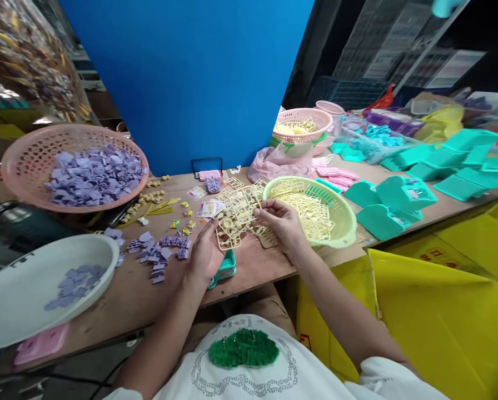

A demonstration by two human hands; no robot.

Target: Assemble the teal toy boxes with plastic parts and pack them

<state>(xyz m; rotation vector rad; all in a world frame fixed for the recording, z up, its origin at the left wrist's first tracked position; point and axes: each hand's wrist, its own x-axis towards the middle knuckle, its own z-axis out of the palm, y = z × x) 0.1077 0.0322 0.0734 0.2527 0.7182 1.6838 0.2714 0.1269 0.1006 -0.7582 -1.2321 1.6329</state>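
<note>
Both hands hold one cream plastic sprue frame [236, 214] of small moulded parts above the wooden table [257, 264]. My left hand [205, 253] grips its lower left edge. My right hand [283, 222] pinches its right side, over the rim of a light green basket [344, 222] filled with more cream frames. A small teal case [226, 269] lies on the table under my left hand. Loose purple pieces [159, 253] are scattered to the left of that hand.
A pink basket [19, 166] of purple pieces stands at far left, a white bowl [28, 283] with a few purple pieces in front. Teal cases [399, 203] cover the right side. Another pink basket [303, 119] sits behind. A yellow bin [432, 311] stands below right.
</note>
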